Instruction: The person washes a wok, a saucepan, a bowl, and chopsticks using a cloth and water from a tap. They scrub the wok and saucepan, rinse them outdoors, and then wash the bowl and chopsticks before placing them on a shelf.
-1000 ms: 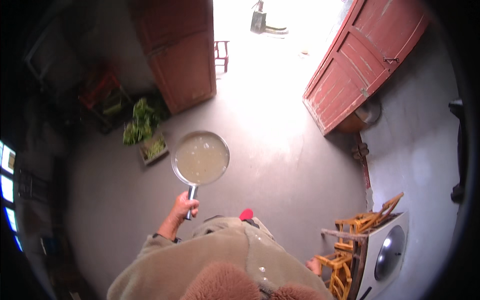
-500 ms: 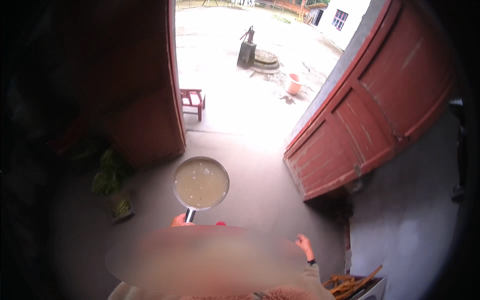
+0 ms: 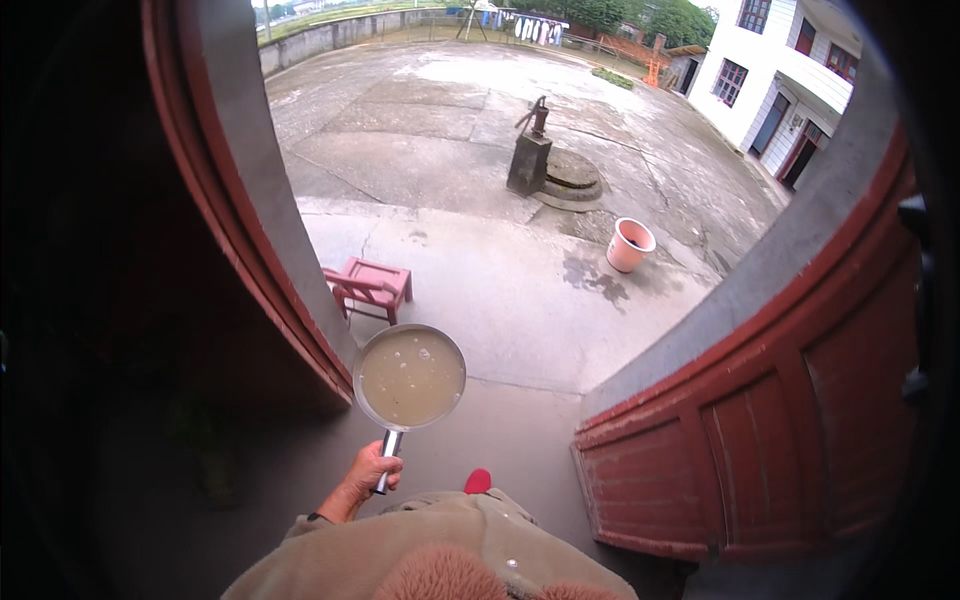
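Observation:
My left hand (image 3: pixel 370 470) is wrapped round the handle of a metal saucepan (image 3: pixel 391 445), held out level in front of me. Cloudy tan liquid (image 3: pixel 410 376) with a few bubbles on top fills much of the pan. No part of my right hand shows; only the sleeve and body of my coat (image 3: pixel 460 540) appear at the lower edge. Below and to the right of the pan, the red tip of my shoe (image 3: pixel 478 481) pokes out over the floor.
A red door leaf (image 3: pixel 700 450) stands at the right, a red door frame (image 3: pixel 215 190) at the left. Outside sit a small red chair (image 3: pixel 375 278), a hand pump (image 3: pixel 530 150) on a block beside a round stone lid (image 3: pixel 570 178), and a pink bucket (image 3: pixel 630 246) near wet patches.
I have moved forward toward the doorway, so the chair, pump and bucket look nearer. My left hand still carries the pan. My right hand, visible before at the lower right, has left the view.

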`<state>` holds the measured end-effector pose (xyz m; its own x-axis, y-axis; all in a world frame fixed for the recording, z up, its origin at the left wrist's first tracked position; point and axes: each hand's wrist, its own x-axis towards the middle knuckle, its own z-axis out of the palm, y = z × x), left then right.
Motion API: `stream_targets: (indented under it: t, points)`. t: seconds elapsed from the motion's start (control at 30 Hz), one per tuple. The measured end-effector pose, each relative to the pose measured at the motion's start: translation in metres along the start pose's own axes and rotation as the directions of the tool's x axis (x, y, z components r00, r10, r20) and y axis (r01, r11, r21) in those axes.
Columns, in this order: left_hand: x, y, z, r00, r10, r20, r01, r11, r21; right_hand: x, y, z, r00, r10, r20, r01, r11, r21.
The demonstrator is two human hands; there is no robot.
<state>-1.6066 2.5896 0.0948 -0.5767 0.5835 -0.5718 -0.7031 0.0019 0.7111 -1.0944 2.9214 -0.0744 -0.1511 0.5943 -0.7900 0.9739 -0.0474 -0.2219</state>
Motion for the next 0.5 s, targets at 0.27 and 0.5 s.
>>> stream_targets:
  t: [0.27,0.5]
  points:
    - [0.193,0.138,0.049,0.98,0.154,-0.124,-0.164,0.984,-0.072,0.263,-0.408,-0.237,0.606,-0.721,-0.336,0.621,0.693,-0.367]
    - [0.361,0.246,0.043,0.935,0.213,-0.283,-0.232,0.972,-0.033,0.354,-0.655,-0.266,0.717,-0.691,-0.095,0.678,0.722,-0.137]
